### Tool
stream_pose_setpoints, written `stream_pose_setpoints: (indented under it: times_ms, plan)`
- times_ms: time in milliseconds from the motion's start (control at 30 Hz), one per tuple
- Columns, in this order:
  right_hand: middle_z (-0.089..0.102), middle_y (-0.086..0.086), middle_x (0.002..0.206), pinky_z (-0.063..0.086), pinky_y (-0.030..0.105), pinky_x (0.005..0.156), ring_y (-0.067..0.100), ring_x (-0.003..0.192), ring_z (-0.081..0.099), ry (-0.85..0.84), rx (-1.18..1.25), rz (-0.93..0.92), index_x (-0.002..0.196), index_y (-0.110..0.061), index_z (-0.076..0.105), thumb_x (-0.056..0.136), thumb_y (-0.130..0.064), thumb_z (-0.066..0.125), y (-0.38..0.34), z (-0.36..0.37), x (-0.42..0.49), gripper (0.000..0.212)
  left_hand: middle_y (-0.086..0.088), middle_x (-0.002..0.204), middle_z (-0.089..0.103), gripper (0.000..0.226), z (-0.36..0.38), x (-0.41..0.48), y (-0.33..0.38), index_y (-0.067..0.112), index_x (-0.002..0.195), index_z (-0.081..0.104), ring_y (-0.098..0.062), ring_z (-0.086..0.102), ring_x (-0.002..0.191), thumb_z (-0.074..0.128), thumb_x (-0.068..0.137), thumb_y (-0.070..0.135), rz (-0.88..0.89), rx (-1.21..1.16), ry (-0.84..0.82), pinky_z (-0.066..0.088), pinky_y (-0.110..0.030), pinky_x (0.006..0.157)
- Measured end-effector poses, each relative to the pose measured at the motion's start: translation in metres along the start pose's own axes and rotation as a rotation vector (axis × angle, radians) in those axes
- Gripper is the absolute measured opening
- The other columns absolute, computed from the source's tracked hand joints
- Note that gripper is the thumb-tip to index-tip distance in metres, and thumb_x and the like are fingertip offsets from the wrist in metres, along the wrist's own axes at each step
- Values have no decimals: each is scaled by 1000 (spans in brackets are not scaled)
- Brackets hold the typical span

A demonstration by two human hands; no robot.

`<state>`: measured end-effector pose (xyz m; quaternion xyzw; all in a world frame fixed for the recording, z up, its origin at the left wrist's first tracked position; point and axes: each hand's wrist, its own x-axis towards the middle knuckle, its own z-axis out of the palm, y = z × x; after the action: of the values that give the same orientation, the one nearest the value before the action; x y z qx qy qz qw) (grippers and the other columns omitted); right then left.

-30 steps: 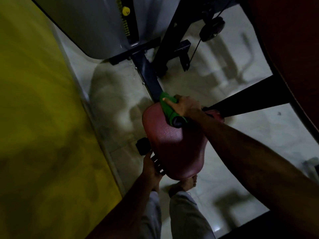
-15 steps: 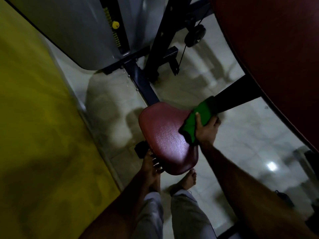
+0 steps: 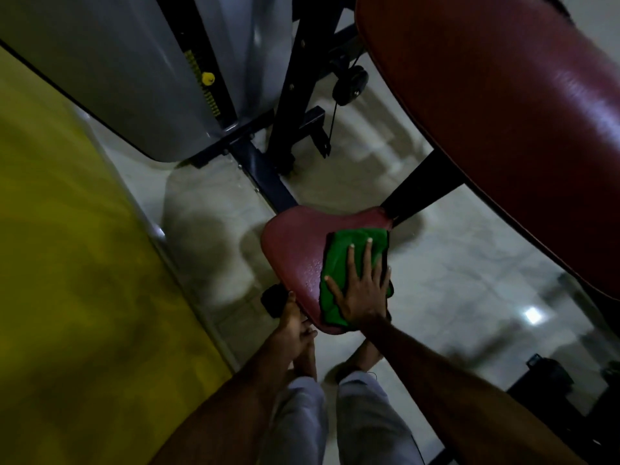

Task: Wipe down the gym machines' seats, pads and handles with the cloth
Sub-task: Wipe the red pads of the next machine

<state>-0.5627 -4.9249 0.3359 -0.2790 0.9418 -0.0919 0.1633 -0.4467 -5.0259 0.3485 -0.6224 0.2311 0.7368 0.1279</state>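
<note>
Wears pale grey trousers, loose and softly creased, with hems ending at the ankles. Goes barefoot, with feet bare below those hems. Shows forearms uncovered as far as the bottom edge of the view. Has short, pale nails on the right hand.

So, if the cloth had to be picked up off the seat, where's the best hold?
Probably the cloth's right edge, from the right: it lies flat on the seat under the right hand, fingers straight, but that edge seems to overhang the rim, leaving room for a pinch grip.
</note>
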Motion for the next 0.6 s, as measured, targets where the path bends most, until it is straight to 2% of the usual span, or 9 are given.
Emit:
stream_pose_setpoints:
  times_ms: [67, 100, 167, 300, 433, 500, 533, 567, 600]
  plan:
    - [-8, 15, 171, -3, 63, 120, 43, 155, -1, -23, -56, -45, 165, -20, 5, 95, -79, 32, -11, -2, 10, 95, -29, 147, 37, 72, -1, 4, -3, 11, 152, 31, -50, 52, 115, 25, 100, 61, -3, -51, -6, 48, -34, 79]
    - [-7, 17, 170, -3, 65, 120, 44, 155, -3, -41, -84, -117, 164, -19, 5, 95, -78, 32, -18, -1, 7, 95, -30, 142, 44, 74, 0, 2, -5, 11, 150, 37, -48, 49, 121, 26, 99, 63, 1, -59, 5, 46, -33, 77]
    - [0, 19, 170, 12, 69, 120, 46, 155, 1, -60, -131, -268, 164, -19, 10, 98, -69, 38, -24, 7, -8, 87, -16, 111, 64, 64, 2, -4, -8, 16, 131, 58, -34, 58, 98, 28, 99, 63, 8, -66, 26, 42, -33, 70]
    - [5, 15, 171, 27, 67, 117, 48, 153, 12, -98, -72, -322, 163, -26, 18, 100, -45, 46, 4, 10, -46, 72, -1, 68, 49, 53, 1, -22, -14, 24, 99, 60, -19, 43, 61, 24, 100, 63, 2, -95, 0, 36, -31, 62]
    - [28, 26, 163, 47, 66, 97, 61, 136, 39, -69, 142, -172, 154, -14, 43, 79, -12, 67, 24, 5, -73, 79, 2, 59, 43, 46, 3, -37, -11, 26, 86, 59, -17, 39, 55, 29, 96, 60, 36, 0, 49, 31, -29, 58]
    - [32, 31, 158, 52, 64, 90, 64, 127, 47, -133, 177, -66, 149, -7, 49, 75, -4, 75, 23, -4, -79, 79, 2, 53, 45, 45, 11, -50, -10, 25, 86, 58, -18, 39, 52, 32, 95, 59, 50, 23, 43, 30, -28, 58]
    - [34, 32, 157, 52, 60, 93, 62, 126, 50, -177, 178, -14, 149, -5, 49, 78, -3, 74, 17, -16, -79, 75, -4, 56, 56, 47, 14, -54, -12, 21, 96, 62, -24, 47, 56, 32, 96, 58, 41, 1, 38, 30, -28, 59]
    - [38, 31, 155, 51, 54, 96, 57, 126, 53, -204, 190, 52, 149, -4, 48, 85, -6, 70, 9, -31, -78, 67, -13, 75, 70, 51, 19, -59, -14, 18, 112, 63, -32, 59, 72, 34, 96, 57, 53, -14, 37, 33, -27, 63]
    - [46, 28, 151, 50, 48, 96, 51, 124, 56, -238, 224, 133, 148, -4, 48, 92, -11, 64, 2, -48, -77, 58, -19, 104, 72, 61, 22, -63, -17, 13, 130, 59, -39, 63, 98, 38, 93, 58, 79, -7, 52, 41, -27, 73]
